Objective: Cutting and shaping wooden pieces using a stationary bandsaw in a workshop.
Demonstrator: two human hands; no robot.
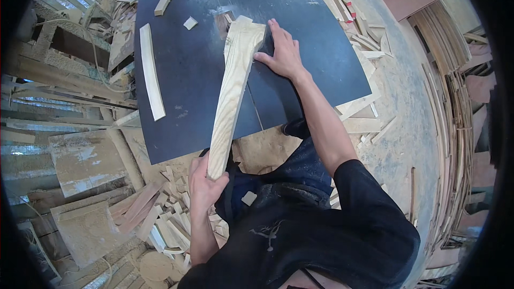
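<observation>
Currently, the left hand [208, 186] grips wood [233, 93] beyond the tabletop [327, 67] edge. Spread, the right hand [284, 53] touches it, bare room rightward.

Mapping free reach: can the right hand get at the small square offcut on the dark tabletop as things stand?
Probably not straight across: the wide end of the pale wooden workpiece lies between the right hand and the square offcut. It would likely have to go over or around that end.
</observation>
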